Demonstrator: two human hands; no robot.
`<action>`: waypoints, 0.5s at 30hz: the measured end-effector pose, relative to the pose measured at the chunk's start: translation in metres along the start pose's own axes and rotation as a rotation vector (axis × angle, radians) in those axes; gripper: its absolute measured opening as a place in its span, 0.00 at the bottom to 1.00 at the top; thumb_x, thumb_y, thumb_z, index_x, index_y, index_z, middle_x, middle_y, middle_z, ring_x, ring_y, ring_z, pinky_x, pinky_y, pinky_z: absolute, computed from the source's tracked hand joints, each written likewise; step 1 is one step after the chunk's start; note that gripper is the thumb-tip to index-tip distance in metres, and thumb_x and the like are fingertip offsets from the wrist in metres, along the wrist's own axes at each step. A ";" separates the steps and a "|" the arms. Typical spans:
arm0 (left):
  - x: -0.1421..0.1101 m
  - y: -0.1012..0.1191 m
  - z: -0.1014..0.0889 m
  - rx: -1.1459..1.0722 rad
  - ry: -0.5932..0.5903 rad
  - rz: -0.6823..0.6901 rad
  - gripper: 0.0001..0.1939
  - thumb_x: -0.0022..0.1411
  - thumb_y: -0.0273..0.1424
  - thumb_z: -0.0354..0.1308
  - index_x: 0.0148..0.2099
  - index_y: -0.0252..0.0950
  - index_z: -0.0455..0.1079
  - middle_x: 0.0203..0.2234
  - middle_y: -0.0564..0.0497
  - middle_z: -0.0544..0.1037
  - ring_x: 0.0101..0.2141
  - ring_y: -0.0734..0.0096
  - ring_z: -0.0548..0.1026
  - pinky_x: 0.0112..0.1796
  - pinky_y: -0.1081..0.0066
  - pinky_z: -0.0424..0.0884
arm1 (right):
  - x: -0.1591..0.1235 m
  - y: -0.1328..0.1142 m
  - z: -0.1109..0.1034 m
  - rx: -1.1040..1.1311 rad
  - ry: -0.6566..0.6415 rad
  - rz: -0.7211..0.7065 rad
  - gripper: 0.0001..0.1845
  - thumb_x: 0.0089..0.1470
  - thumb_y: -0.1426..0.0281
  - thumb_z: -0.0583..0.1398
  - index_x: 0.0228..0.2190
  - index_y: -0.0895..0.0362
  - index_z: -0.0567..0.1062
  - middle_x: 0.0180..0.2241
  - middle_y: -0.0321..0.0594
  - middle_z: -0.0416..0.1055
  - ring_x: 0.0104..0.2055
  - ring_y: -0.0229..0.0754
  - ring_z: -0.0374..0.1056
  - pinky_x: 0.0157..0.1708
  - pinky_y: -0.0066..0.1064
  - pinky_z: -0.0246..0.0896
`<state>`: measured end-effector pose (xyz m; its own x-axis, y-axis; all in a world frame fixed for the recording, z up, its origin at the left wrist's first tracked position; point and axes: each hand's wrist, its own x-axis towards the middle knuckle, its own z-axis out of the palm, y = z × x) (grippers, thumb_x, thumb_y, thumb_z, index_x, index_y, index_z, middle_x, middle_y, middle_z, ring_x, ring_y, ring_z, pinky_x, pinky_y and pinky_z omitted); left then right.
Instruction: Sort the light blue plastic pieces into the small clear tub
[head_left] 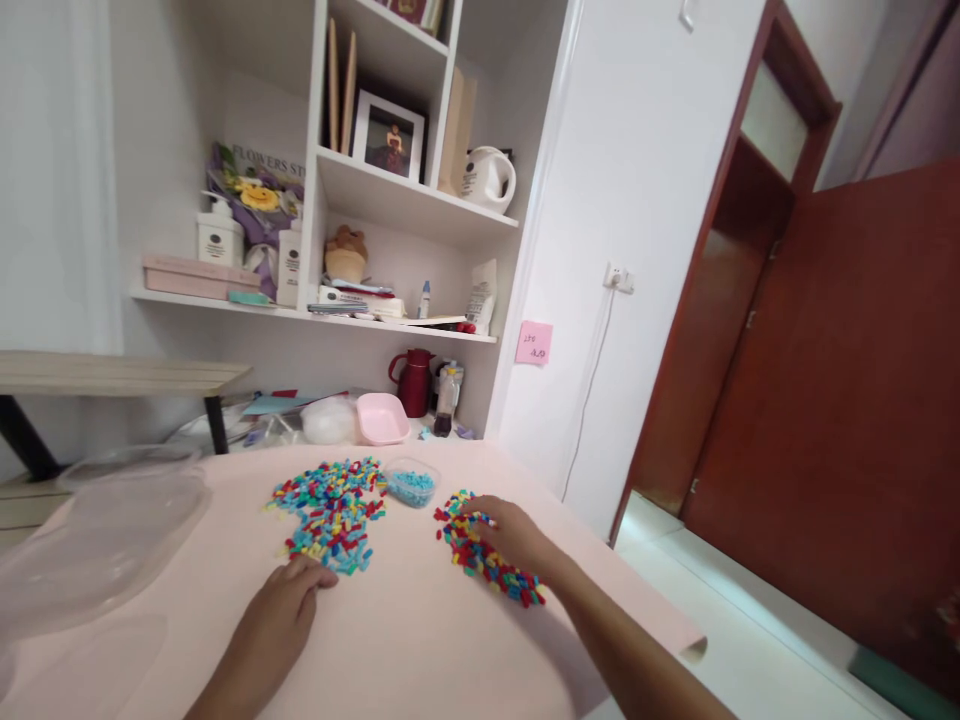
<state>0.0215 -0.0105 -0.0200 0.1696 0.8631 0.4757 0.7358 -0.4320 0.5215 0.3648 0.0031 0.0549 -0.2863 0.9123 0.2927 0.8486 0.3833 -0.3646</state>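
A large pile of small coloured pieces, in blue, red, yellow and green, is spread across the pink tabletop. At its near edge my left hand rests on the table, thumb apart from the fingers, with nothing visible in it. A second, smaller pile of the same pieces lies to the right. Over that pile my right hand reaches with fingers stretched out, touching pieces; its fingertips are partly hidden among them. Between the piles stands a clear plastic tub holding light blue pieces.
Clear plastic containers sit at the table's left. Behind the table are a pink tray, a dark red jug and a bottle. A wooden-topped stand is at left. The table's right edge drops to the floor.
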 end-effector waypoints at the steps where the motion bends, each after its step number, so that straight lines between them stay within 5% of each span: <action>1: 0.000 0.001 0.000 -0.002 -0.005 -0.008 0.16 0.55 0.24 0.47 0.32 0.41 0.76 0.35 0.51 0.79 0.39 0.67 0.75 0.44 0.68 0.70 | -0.008 0.009 -0.009 0.068 0.032 0.006 0.18 0.54 0.70 0.53 0.45 0.50 0.75 0.50 0.40 0.71 0.51 0.44 0.65 0.51 0.35 0.56; 5: 0.000 0.003 -0.002 -0.003 -0.015 -0.021 0.16 0.55 0.24 0.47 0.33 0.41 0.76 0.35 0.50 0.79 0.40 0.67 0.75 0.45 0.67 0.69 | -0.043 0.033 -0.035 0.204 0.006 0.023 0.16 0.50 0.70 0.57 0.41 0.52 0.78 0.46 0.41 0.72 0.46 0.44 0.67 0.45 0.33 0.61; 11: 0.003 -0.004 0.000 -0.009 0.014 0.006 0.15 0.54 0.27 0.48 0.32 0.42 0.77 0.34 0.51 0.79 0.39 0.67 0.75 0.44 0.69 0.71 | -0.079 0.033 -0.034 0.284 -0.390 0.012 0.10 0.46 0.72 0.58 0.29 0.54 0.80 0.29 0.35 0.76 0.32 0.39 0.68 0.32 0.26 0.58; 15: 0.005 -0.013 0.007 -0.029 0.038 0.021 0.13 0.54 0.28 0.50 0.32 0.43 0.77 0.33 0.52 0.79 0.38 0.66 0.75 0.42 0.69 0.71 | -0.068 0.022 -0.028 0.240 -0.297 -0.040 0.14 0.47 0.75 0.55 0.31 0.52 0.80 0.31 0.34 0.76 0.33 0.39 0.68 0.32 0.26 0.57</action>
<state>0.0171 0.0009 -0.0296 0.1593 0.8432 0.5134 0.7128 -0.4580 0.5311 0.4161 -0.0549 0.0519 -0.4632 0.8845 0.0553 0.7159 0.4102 -0.5650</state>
